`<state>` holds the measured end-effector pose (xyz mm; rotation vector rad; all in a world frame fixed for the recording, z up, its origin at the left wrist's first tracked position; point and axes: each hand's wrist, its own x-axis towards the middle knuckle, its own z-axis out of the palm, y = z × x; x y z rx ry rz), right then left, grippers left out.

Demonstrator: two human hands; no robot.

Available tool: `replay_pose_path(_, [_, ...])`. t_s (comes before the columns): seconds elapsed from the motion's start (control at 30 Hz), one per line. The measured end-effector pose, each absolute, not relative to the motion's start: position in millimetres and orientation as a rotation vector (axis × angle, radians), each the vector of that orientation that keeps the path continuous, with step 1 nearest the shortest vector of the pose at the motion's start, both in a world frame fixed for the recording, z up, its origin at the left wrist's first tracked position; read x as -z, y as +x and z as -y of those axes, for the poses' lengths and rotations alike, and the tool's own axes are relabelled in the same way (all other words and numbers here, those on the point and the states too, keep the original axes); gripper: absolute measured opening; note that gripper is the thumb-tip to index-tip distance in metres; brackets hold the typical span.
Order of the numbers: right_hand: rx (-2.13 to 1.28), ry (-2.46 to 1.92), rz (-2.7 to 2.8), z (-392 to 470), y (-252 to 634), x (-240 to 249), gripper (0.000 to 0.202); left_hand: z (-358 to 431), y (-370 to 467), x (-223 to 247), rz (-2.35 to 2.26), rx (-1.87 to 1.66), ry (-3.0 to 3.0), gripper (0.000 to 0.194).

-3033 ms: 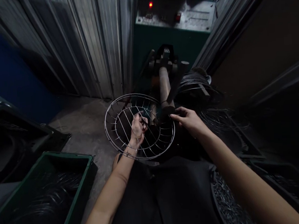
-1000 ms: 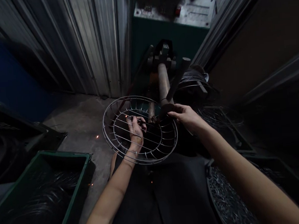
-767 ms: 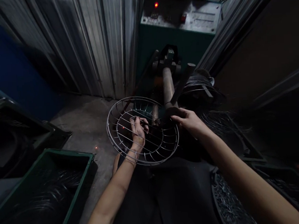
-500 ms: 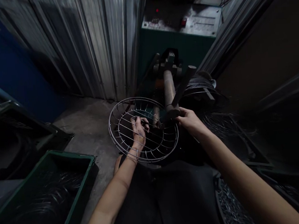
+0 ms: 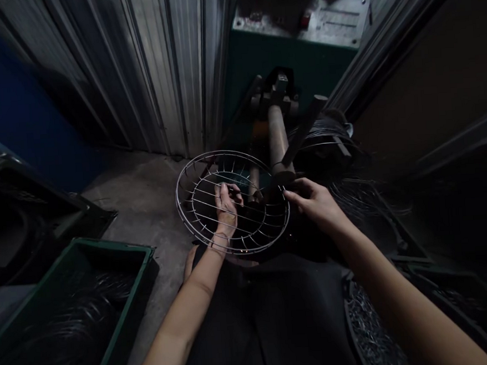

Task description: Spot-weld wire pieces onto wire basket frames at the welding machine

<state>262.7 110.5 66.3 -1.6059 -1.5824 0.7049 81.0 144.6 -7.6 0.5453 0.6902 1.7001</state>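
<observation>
A round wire guard (image 5: 193,175) made of two rings and many thin spokes hangs tilted in front of me. My left hand (image 5: 226,208) is under it, reaching through the spokes, fingers closed on the inner wires. My right hand (image 5: 316,201) pinches the guard's right rim with its fingertips. That rim sits against the tip of a spot welder's brown horizontal arm (image 5: 277,138). The part of the guard behind my hands is hidden.
The welder's green cabinet (image 5: 293,62) stands behind, against corrugated metal sheets (image 5: 164,65). A green crate (image 5: 110,303) of wire pieces is at lower left. A dark tray (image 5: 371,335) of short wires lies at lower right. More wire guards are stacked (image 5: 327,137) right of the arm.
The guard has turned a little in my hands between welds, with sparks seen earlier. The red lamp on the cabinet, lit earlier, is dark now. The view has shifted slightly.
</observation>
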Motion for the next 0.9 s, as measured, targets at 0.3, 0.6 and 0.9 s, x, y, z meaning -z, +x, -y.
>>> replay_pose_path(0.3, [-0.853,-1.578,1.440,-115.5,254.1,-71.7,0.040,-153.2,78.5,14.8,-0.661,-1.714,0.614,0.025])
replay_pose_path(0.6, [-0.885,-1.546,1.385,-139.4,249.8,-76.5,0.044,-163.4,83.9,9.6,-0.683,-1.771,0.619,0.022])
replay_pose_path(0.9, [-0.923,-1.489,1.341,-150.8,254.0,-68.4,0.041,-170.1,85.9,19.3,-0.695,-1.731,0.595,0.021])
